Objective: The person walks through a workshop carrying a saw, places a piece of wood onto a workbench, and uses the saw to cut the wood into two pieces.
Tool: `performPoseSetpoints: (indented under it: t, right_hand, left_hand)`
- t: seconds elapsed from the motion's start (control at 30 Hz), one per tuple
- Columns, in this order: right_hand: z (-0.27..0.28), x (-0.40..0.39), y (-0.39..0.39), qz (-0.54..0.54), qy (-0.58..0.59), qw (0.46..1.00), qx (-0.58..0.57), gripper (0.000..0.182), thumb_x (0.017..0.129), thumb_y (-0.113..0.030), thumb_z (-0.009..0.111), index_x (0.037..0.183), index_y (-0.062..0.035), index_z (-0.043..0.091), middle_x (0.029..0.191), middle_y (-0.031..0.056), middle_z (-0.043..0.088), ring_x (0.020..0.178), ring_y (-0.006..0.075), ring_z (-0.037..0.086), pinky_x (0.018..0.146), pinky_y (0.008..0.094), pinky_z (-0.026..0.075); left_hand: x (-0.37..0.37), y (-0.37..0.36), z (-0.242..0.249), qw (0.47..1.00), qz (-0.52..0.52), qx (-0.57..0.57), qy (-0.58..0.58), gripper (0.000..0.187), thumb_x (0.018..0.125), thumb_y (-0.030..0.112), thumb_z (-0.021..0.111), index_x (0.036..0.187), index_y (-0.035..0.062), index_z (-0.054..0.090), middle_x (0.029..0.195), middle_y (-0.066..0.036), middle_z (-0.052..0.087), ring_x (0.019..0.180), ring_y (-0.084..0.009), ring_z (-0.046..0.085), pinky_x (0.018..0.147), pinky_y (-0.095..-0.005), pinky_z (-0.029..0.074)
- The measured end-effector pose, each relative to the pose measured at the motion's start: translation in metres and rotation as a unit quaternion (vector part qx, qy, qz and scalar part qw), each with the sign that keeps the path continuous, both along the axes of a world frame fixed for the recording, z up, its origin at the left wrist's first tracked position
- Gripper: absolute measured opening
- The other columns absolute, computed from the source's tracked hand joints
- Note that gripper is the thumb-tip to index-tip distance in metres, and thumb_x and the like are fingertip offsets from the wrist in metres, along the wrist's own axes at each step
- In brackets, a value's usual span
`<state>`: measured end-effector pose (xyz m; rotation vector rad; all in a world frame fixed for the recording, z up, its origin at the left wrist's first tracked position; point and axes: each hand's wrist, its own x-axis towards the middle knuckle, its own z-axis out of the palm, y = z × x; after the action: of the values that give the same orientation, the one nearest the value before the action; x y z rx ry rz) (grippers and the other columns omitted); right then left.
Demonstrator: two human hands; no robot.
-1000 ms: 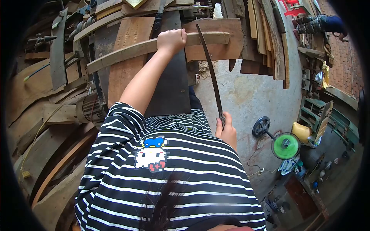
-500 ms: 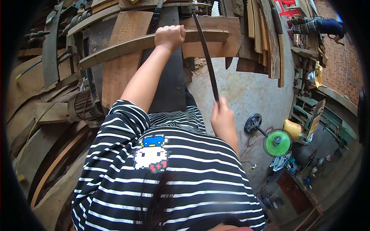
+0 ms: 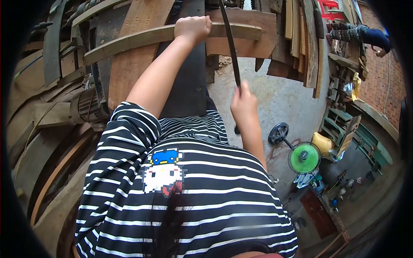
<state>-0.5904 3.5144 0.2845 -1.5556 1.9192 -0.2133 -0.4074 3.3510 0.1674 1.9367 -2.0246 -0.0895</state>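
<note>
My left hand (image 3: 192, 30) is closed over a long, narrow wooden strip (image 3: 129, 42), which lies across wider boards on the bench. In my right hand (image 3: 245, 103) is the near end of a hand saw (image 3: 232, 49), its handle hidden by my fingers. The saw's long dark blade points away from me and crosses the strip just right of my left hand; its far tip runs out of view at the top. Under the strip's right end lies a reddish-brown board (image 3: 266, 26).
A dark bench plank (image 3: 185, 90) reaches to my waist. Stacked timber (image 3: 307, 47) stands on the right, with a green fan (image 3: 304, 158) on the floor nearer me. A motor (image 3: 88, 104) sits at left. Another person (image 3: 359, 36) bends over at the upper right.
My right hand has pushed the saw forward, away from me, along the same line across the strip. My left hand stays on the strip; the view has shifted slightly.
</note>
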Motion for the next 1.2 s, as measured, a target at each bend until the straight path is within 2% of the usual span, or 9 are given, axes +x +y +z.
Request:
performPoseSetpoints:
  t: [0.13, 0.2, 0.33, 0.4, 0.57, 0.6, 0.77, 1.1, 1.2]
  right_hand:
    - [0.053, -0.02, 0.07, -0.01, -0.018, 0.999, 0.045, 0.008, 0.092, -0.011, 0.052, 0.097, -0.0046, 0.05, 0.067, 0.0273, 0.057, 0.069, 0.0456, 0.06, 0.051, 0.0435, 0.045]
    - [0.07, -0.014, 0.072, -0.048, 0.021, 0.994, 0.1, 0.014, 0.092, -0.013, 0.051, 0.103, -0.0057, 0.049, 0.067, 0.0284, 0.058, 0.067, 0.0481, 0.058, 0.052, 0.0497, 0.044]
    - [0.034, -0.006, 0.027, -0.02, 0.005, 1.0, 0.016, 0.011, 0.093, -0.015, 0.05, 0.098, -0.0055, 0.047, 0.064, 0.0278, 0.058, 0.064, 0.0479, 0.058, 0.05, 0.0527, 0.042]
    - [0.007, -0.008, 0.006, -0.019, 0.003, 1.0, -0.004, 0.011, 0.093, -0.015, 0.049, 0.097, -0.0056, 0.046, 0.064, 0.0278, 0.058, 0.063, 0.0478, 0.057, 0.049, 0.0535, 0.041]
    - [-0.012, -0.018, 0.027, -0.03, -0.006, 0.999, -0.024, 0.01, 0.093, -0.014, 0.049, 0.097, -0.0062, 0.046, 0.064, 0.0274, 0.058, 0.062, 0.0472, 0.058, 0.049, 0.0541, 0.04]
    - [-0.009, -0.02, 0.04, -0.033, -0.012, 0.999, -0.017, 0.008, 0.093, -0.013, 0.05, 0.097, -0.0057, 0.048, 0.062, 0.0253, 0.057, 0.059, 0.0453, 0.057, 0.047, 0.0499, 0.04]
    - [-0.002, -0.018, 0.082, -0.058, -0.001, 0.998, -0.007, 0.006, 0.093, -0.01, 0.049, 0.098, -0.0067, 0.05, 0.061, 0.0235, 0.056, 0.059, 0.0437, 0.058, 0.046, 0.0467, 0.04]
    - [-0.058, 0.01, 0.001, -0.037, 0.011, 0.995, -0.092, 0.009, 0.092, -0.012, 0.049, 0.099, -0.0057, 0.05, 0.065, 0.0269, 0.057, 0.064, 0.0468, 0.058, 0.051, 0.0501, 0.042]
    - [-0.038, -0.013, 0.043, -0.048, -0.033, 0.998, -0.006, 0.013, 0.092, -0.013, 0.049, 0.103, -0.006, 0.05, 0.066, 0.0276, 0.058, 0.065, 0.0473, 0.058, 0.051, 0.0522, 0.043]
  left_hand:
    - [0.001, -0.002, -0.003, 0.997, -0.003, 0.075, 0.005, 0.046, 0.093, 0.035, 0.037, 0.066, 0.0127, 0.066, 0.07, -0.009, 0.068, 0.062, -0.0279, 0.066, 0.057, -0.0413, 0.053]
    - [0.001, -0.001, -0.004, 0.999, -0.006, 0.034, 0.009, 0.046, 0.093, 0.035, 0.037, 0.065, 0.0133, 0.065, 0.069, -0.009, 0.068, 0.062, -0.0279, 0.066, 0.057, -0.0409, 0.053]
    - [0.0, -0.001, 0.009, 0.998, 0.003, 0.068, -0.001, 0.047, 0.093, 0.037, 0.035, 0.067, 0.0125, 0.067, 0.071, -0.01, 0.068, 0.066, -0.0296, 0.067, 0.061, -0.042, 0.054]
    - [0.001, -0.003, 0.017, 0.986, 0.008, 0.158, 0.047, 0.049, 0.093, 0.037, 0.034, 0.072, 0.0112, 0.069, 0.074, -0.011, 0.069, 0.069, -0.0316, 0.067, 0.065, -0.0435, 0.054]
    - [0.002, -0.007, 0.022, 0.977, 0.004, 0.211, 0.04, 0.049, 0.093, 0.038, 0.031, 0.083, 0.011, 0.071, 0.085, -0.012, 0.07, 0.079, -0.0312, 0.068, 0.071, -0.0431, 0.054]
    - [0.002, -0.009, 0.021, 0.972, 0.005, 0.234, 0.031, 0.047, 0.093, 0.037, 0.031, 0.087, 0.0122, 0.071, 0.091, -0.01, 0.07, 0.084, -0.0295, 0.068, 0.073, -0.0415, 0.054]
    - [0.003, -0.01, 0.017, 0.974, 0.005, 0.221, 0.056, 0.052, 0.093, 0.038, 0.03, 0.085, 0.0083, 0.071, 0.089, -0.016, 0.069, 0.084, -0.0338, 0.067, 0.076, -0.0451, 0.053]
    - [0.002, -0.014, 0.019, 0.967, 0.012, 0.255, 0.022, 0.05, 0.091, 0.036, 0.03, 0.089, 0.0094, 0.072, 0.094, -0.015, 0.069, 0.089, -0.032, 0.067, 0.078, -0.0428, 0.053]
    - [0.002, -0.015, 0.022, 0.966, 0.014, 0.257, 0.022, 0.05, 0.091, 0.035, 0.03, 0.088, 0.0087, 0.072, 0.092, -0.016, 0.069, 0.088, -0.033, 0.067, 0.078, -0.0429, 0.053]
